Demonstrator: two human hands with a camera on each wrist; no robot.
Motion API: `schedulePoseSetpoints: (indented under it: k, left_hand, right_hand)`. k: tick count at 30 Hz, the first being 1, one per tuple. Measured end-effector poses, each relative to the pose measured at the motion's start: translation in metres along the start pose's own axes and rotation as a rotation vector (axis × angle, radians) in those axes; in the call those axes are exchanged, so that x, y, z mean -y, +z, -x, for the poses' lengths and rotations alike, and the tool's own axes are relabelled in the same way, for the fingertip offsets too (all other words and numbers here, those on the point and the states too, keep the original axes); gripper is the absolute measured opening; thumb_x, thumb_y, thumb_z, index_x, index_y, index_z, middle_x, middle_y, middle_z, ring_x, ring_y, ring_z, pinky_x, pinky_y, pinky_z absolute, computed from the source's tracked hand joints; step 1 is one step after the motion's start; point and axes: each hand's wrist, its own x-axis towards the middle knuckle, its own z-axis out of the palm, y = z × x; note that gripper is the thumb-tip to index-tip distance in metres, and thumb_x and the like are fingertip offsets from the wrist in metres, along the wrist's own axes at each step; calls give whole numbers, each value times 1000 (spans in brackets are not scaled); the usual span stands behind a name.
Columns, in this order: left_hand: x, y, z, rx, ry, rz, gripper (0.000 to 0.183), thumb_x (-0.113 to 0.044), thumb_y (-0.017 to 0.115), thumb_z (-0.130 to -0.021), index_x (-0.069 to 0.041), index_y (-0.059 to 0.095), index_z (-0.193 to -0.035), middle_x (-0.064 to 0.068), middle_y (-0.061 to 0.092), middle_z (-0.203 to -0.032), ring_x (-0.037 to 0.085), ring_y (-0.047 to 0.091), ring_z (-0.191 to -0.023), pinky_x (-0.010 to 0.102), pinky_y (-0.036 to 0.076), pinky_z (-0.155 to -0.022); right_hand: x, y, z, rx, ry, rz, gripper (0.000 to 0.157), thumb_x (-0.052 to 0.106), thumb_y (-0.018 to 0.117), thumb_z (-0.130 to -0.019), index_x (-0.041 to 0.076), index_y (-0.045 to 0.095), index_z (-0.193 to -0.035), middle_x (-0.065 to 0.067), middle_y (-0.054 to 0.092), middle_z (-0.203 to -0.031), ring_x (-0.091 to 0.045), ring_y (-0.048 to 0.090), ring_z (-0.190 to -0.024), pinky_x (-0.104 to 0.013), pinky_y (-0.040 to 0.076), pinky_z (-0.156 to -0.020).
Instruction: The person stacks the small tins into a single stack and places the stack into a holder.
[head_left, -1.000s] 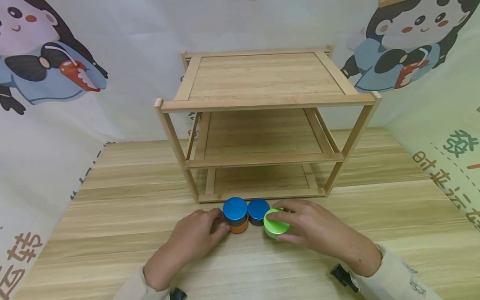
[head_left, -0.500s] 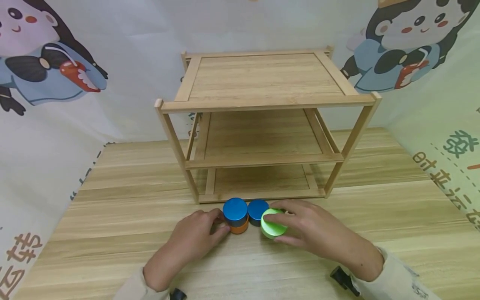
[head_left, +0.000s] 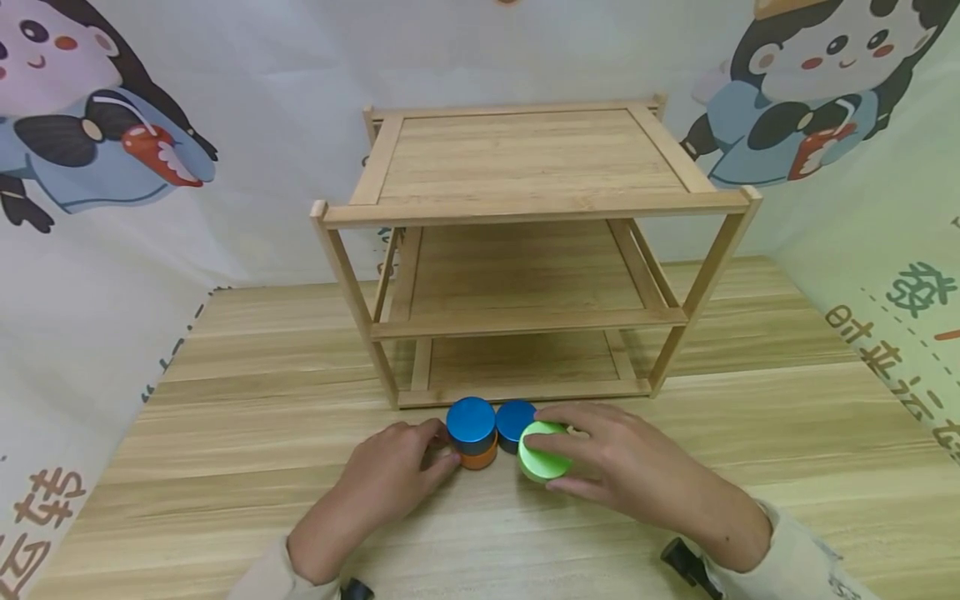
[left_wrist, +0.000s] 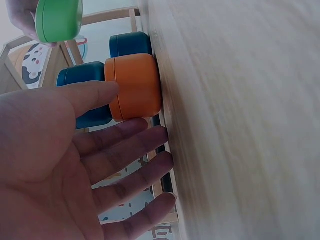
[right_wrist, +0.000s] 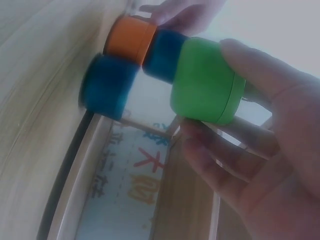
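A small orange jar (head_left: pixel 480 460) stands on the table with a blue jar (head_left: pixel 471 419) stacked on top of it. My left hand (head_left: pixel 397 471) holds the orange jar at its left side, between thumb and index finger, while its other fingers stretch out loosely in the left wrist view. Just right of the stack, a second blue jar (head_left: pixel 514 422) sits on the table. My right hand (head_left: pixel 637 458) grips a bright green jar (right_wrist: pixel 205 80) with thumb and fingers. The green jar is raised off the table, level with the upper blue jar in the right wrist view.
A three-tier wooden shelf (head_left: pixel 525 204) stands right behind the jars, its bottom rail close to them. Printed white sheets (head_left: pixel 285 75) close off the back and sides of the wooden table (head_left: pixel 225 400).
My right hand has moved the green jar slightly left, toward the stack, and it covers a bit more of the second blue jar. The left hand and the stack have stayed put.
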Motion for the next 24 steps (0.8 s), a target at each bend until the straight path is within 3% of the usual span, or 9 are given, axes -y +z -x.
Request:
schedulePoseSetpoints:
  k: [13, 24]
  left_hand:
    - [0, -1, 1, 2, 0, 2, 30, -41, 63, -85, -17, 64, -103, -2, 69, -94, 18, 64, -88, 39, 51, -70]
    - [0, -1, 1, 9, 16, 7, 32, -42, 61, -85, -18, 64, -105, -3, 69, -95, 17, 63, -90, 38, 51, -73]
  right_hand:
    - [12, -9, -3, -85, -59, 28, 41, 33, 75, -74, 20, 65, -112, -5, 61, -119, -19, 60, -107, -36, 52, -86]
    - [26, -17, -6, -103, -106, 37, 40, 34, 72, -78, 22, 63, -115, -4, 60, -121, -18, 60, -107, -36, 52, -85]
